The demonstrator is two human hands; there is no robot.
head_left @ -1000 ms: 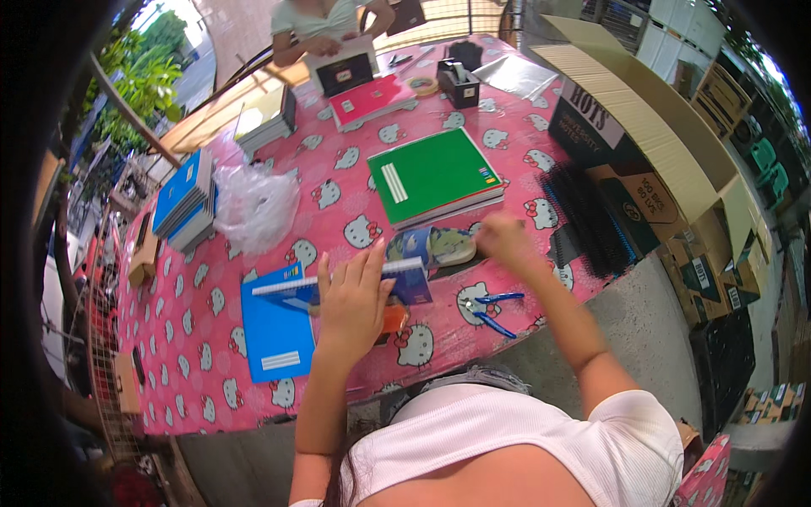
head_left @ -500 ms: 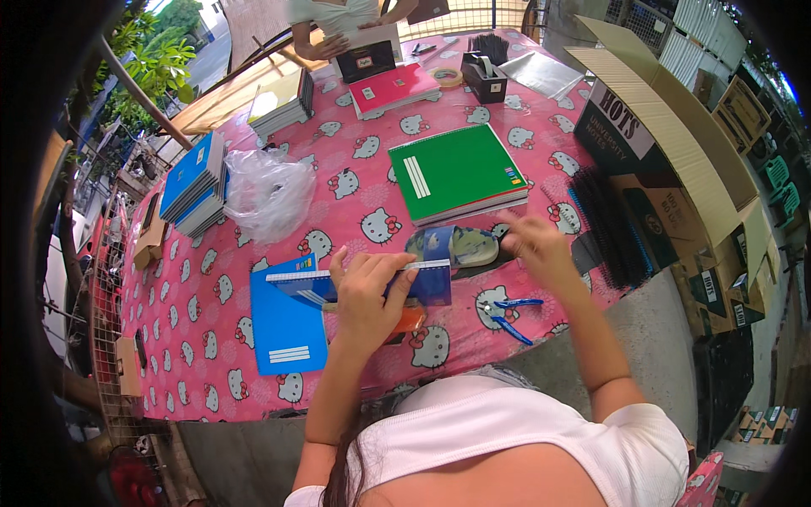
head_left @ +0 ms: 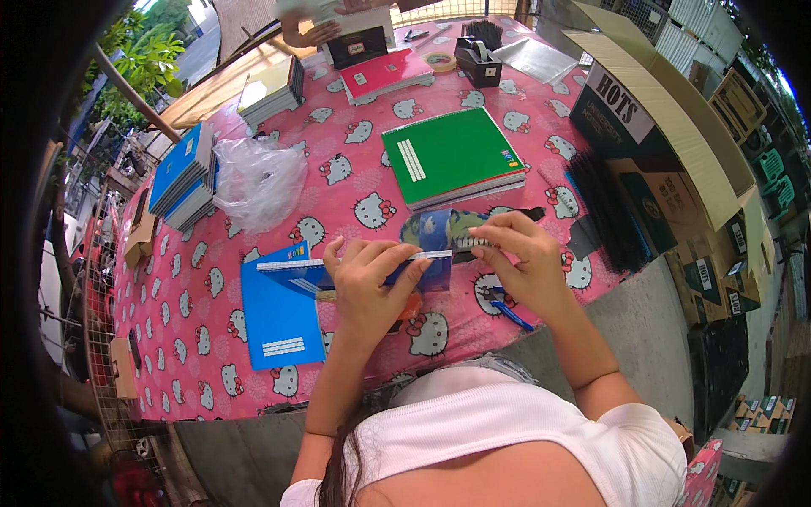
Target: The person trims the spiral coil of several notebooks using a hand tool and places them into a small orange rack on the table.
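My left hand (head_left: 372, 283) grips a blue spiral notebook (head_left: 296, 272) that stands on edge, its bound edge facing up. Off the notebook's right end, my right hand (head_left: 519, 258) pinches a short, pale binding coil (head_left: 470, 242) between thumb and fingers. Flat under the held notebook's left part lies another blue notebook (head_left: 283, 325). Blue-handled pliers (head_left: 512, 315) rest below my right hand, partly hidden by it. Just beyond the hands is a camouflage-patterned slide sandal (head_left: 433, 226). An orange object (head_left: 411, 306) shows partly beneath my left hand.
Green notebooks (head_left: 452, 156) are stacked ahead; blue ones (head_left: 182, 173) and a plastic bag (head_left: 260, 182) sit left. Dark coils (head_left: 604, 211) lie beside cardboard boxes (head_left: 667, 127) at right. Across the table, another person's hands (head_left: 317, 34) hold a notebook near a tape dispenser (head_left: 479, 63).
My right hand has moved left and down to the notebook's right end, where it now pinches the coil. It now covers part of the pliers. My left hand keeps its grip.
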